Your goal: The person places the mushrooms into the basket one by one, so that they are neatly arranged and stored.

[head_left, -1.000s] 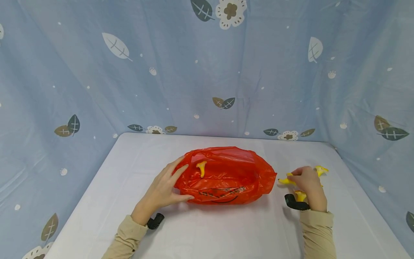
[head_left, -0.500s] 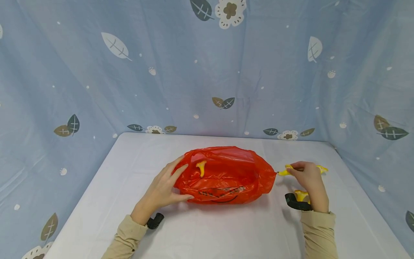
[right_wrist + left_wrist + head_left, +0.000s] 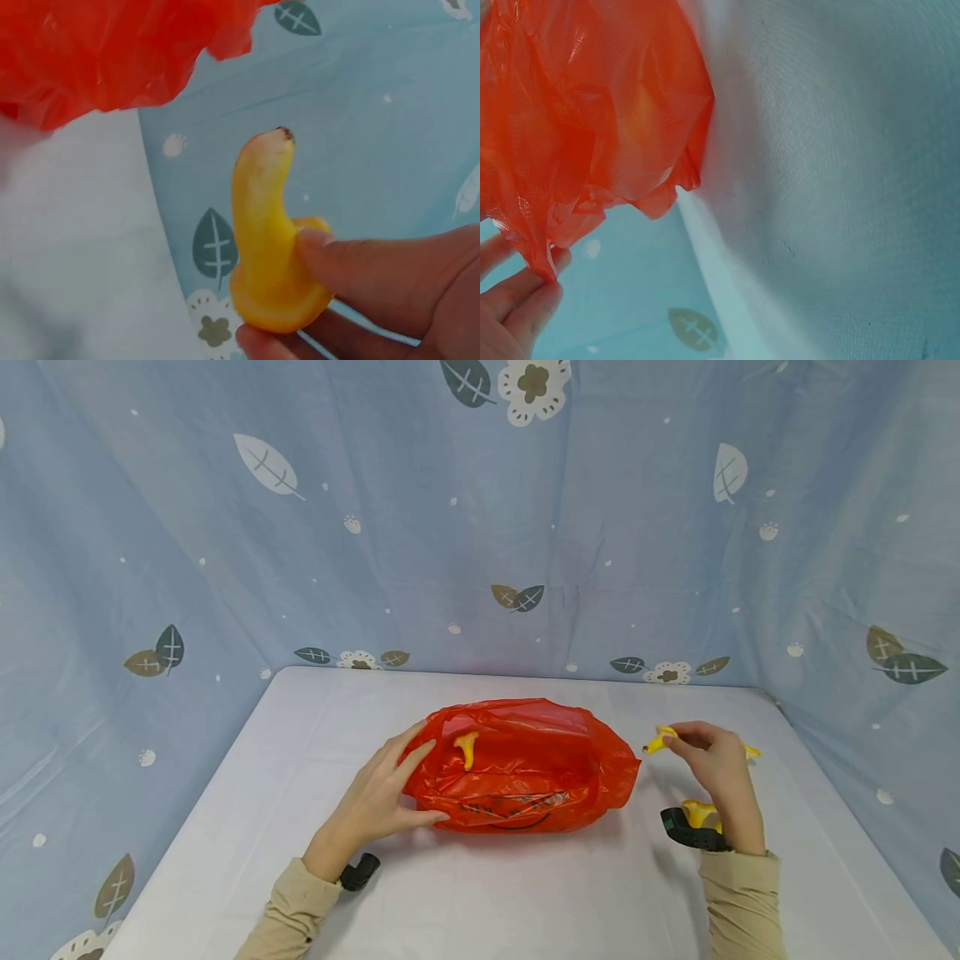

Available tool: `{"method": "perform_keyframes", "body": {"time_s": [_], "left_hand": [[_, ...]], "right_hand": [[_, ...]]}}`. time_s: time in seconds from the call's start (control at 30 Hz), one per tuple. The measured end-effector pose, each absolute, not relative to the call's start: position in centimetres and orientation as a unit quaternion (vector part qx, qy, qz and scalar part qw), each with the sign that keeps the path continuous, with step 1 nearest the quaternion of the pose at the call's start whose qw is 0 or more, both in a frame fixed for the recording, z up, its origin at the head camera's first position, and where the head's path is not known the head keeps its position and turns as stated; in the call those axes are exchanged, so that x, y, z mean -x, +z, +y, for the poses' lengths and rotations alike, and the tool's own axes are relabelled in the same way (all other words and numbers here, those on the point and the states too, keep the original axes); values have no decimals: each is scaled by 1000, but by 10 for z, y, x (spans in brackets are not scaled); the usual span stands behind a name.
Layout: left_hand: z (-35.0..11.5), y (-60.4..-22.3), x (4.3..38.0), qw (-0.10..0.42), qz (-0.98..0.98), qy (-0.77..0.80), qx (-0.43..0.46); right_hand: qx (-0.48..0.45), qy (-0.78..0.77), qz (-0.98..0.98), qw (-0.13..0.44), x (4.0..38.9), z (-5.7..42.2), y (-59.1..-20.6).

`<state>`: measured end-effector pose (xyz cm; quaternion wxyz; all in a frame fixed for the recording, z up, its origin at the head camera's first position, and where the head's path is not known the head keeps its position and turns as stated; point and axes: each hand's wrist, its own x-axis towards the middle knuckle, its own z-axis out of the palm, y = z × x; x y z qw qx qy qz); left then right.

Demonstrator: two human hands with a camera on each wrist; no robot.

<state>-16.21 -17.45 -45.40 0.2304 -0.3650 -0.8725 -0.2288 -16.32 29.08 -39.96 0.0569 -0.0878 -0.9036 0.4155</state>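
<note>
A red plastic bag [image 3: 525,818] lies on the table with its mouth spread wide, dark print along its front side. At its left end my left hand [image 3: 382,789] holds the rim, thumb at the front and fingers at the back edge; in the left wrist view the fingertips [image 3: 536,307] meet a gathered corner of the film. One yellow chanterelle mushroom [image 3: 467,750] rests inside the bag. To the right of the bag, my right hand [image 3: 716,764] pinches another chanterelle [image 3: 262,217] by its flared cap, the curved stem pointing away from the palm, raised above the table.
A yellow chanterelle [image 3: 701,814] lies by the right wrist, partly behind the black wrist camera [image 3: 690,833]. Another yellow piece [image 3: 752,752] shows behind the right hand, mostly hidden. The white table [image 3: 525,902] ends at a blue patterned curtain [image 3: 420,527].
The right hand has picked the chanterelle up off the table and raised it, moving slightly away from me. The left hand and the bag have stayed put.
</note>
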Motion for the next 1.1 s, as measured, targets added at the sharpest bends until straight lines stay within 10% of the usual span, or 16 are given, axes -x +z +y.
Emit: {"method": "perform_keyframes", "body": {"time_s": [1.1], "left_hand": [[-174, -453, 161, 226, -875, -227, 364]], "right_hand": [[-106, 547, -801, 219, 144, 232, -338]]}}
